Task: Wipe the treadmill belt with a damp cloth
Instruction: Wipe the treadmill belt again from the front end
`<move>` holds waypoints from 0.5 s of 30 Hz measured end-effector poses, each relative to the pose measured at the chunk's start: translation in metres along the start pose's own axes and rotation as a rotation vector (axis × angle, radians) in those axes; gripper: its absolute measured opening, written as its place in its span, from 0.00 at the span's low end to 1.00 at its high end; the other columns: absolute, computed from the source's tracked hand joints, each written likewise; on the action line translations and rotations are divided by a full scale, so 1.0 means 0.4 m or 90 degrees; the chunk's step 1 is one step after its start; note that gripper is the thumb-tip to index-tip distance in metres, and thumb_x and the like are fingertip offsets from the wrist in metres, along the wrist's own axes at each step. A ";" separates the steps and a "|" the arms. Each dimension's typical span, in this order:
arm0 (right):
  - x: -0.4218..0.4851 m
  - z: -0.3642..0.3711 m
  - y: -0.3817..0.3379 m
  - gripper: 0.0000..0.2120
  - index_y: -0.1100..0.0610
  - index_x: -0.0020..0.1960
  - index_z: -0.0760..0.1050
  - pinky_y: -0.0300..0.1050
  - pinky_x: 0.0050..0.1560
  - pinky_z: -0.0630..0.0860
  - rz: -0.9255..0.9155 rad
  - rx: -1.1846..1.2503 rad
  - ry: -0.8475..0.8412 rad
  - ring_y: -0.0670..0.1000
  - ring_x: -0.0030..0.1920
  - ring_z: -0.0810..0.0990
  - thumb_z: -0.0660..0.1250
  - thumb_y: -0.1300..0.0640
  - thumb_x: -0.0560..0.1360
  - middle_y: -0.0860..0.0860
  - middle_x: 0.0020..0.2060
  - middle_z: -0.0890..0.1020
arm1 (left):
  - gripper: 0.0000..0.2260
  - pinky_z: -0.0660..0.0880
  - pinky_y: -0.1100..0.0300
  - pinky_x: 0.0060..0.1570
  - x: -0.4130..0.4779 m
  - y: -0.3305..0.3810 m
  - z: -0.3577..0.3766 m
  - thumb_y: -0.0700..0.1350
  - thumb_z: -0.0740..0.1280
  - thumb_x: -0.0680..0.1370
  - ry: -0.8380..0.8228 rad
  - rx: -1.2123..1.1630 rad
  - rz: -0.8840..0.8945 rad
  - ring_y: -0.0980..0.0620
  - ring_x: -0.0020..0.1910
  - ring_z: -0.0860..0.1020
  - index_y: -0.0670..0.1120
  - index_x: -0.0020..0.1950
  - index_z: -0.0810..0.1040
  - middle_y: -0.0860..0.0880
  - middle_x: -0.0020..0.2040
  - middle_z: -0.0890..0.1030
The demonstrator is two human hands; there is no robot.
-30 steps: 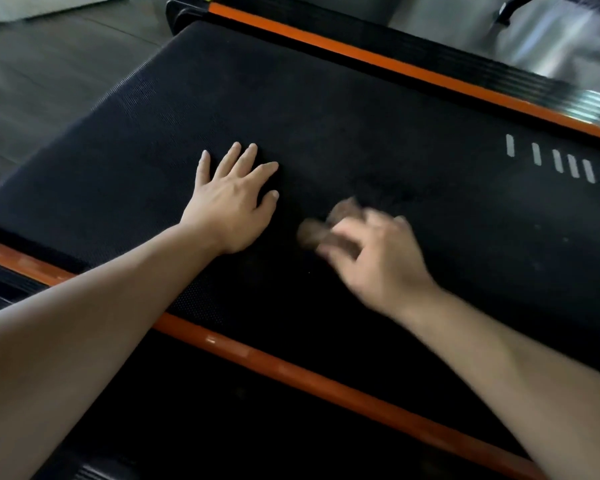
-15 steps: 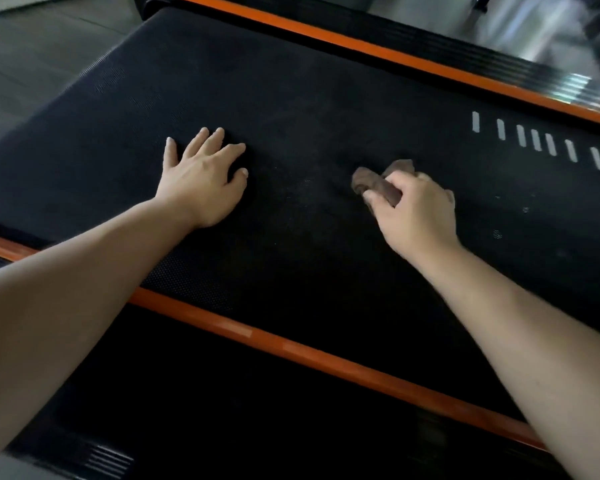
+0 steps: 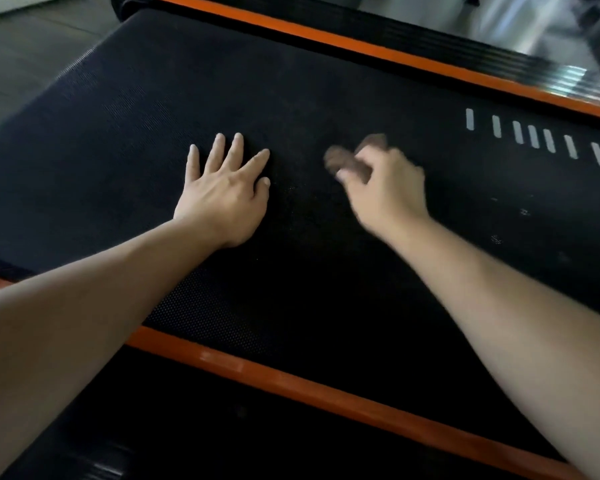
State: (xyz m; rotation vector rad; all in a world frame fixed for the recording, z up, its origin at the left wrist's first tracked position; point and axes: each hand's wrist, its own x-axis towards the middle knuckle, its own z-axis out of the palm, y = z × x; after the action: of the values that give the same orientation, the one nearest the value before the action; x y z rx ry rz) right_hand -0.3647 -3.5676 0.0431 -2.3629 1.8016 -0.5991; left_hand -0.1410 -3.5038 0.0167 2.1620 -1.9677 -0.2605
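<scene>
The right hand (image 3: 385, 188) fingers (image 3: 347, 174) bunch a small brown cloth (image 3: 343, 161) against the treadmill belt (image 3: 326, 254), whose unwiped length runs rightward toward white marks (image 3: 534, 136), while the left hand (image 3: 222, 195) lies splayed flat, empty.

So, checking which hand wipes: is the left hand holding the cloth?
No, the left hand lies flat and empty on the belt; the right hand grips the cloth.

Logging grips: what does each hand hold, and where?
Right hand bunches the brown cloth under its fingers; left hand lies flat on the belt, holding nothing.
</scene>
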 end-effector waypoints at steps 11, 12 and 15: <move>0.095 0.021 -0.004 0.12 0.49 0.55 0.77 0.57 0.60 0.73 0.036 -0.015 -0.005 0.59 0.55 0.80 0.67 0.43 0.78 0.54 0.53 0.82 | 0.25 0.38 0.38 0.80 0.002 0.001 0.002 0.56 0.49 0.85 0.003 0.012 0.004 0.44 0.84 0.43 0.57 0.83 0.55 0.46 0.85 0.50; 0.045 0.024 -0.033 0.12 0.49 0.54 0.78 0.57 0.58 0.74 -0.030 0.012 -0.020 0.59 0.53 0.80 0.68 0.43 0.77 0.54 0.50 0.82 | 0.25 0.39 0.38 0.79 0.004 0.002 0.002 0.56 0.49 0.85 0.004 0.013 0.003 0.44 0.84 0.43 0.57 0.83 0.55 0.46 0.85 0.50; -0.020 0.002 -0.037 0.12 0.48 0.49 0.79 0.56 0.57 0.71 -0.159 0.038 -0.084 0.55 0.49 0.79 0.68 0.40 0.75 0.51 0.46 0.81 | 0.25 0.38 0.38 0.79 0.003 0.003 0.000 0.56 0.49 0.85 0.001 0.009 0.001 0.44 0.84 0.43 0.56 0.83 0.56 0.45 0.85 0.49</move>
State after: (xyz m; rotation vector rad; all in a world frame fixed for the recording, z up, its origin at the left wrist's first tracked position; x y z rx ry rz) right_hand -0.3530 -3.5559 0.0451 -2.5402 1.4282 -0.5006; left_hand -0.1421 -3.5049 0.0169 2.1686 -1.9762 -0.2444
